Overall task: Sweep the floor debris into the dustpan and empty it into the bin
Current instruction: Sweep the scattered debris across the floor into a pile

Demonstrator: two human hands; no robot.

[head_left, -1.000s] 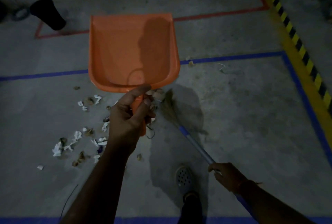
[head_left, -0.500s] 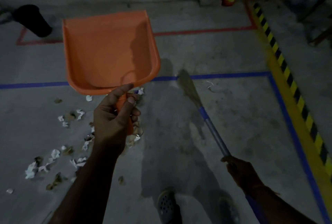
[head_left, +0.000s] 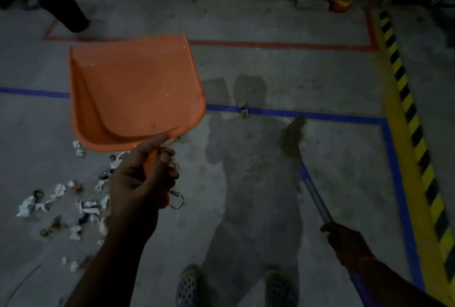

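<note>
Here the left hand [head_left: 140,181] grips the handle of an empty orange plastic dustpan [head_left: 135,90], raised above the blue floor line [head_left: 307,114]. Crumpled paper debris [head_left: 59,198] lies scattered on the near side of that line. The right hand [head_left: 344,242] clasps the broom [head_left: 305,171], bristles touching the line.
</note>
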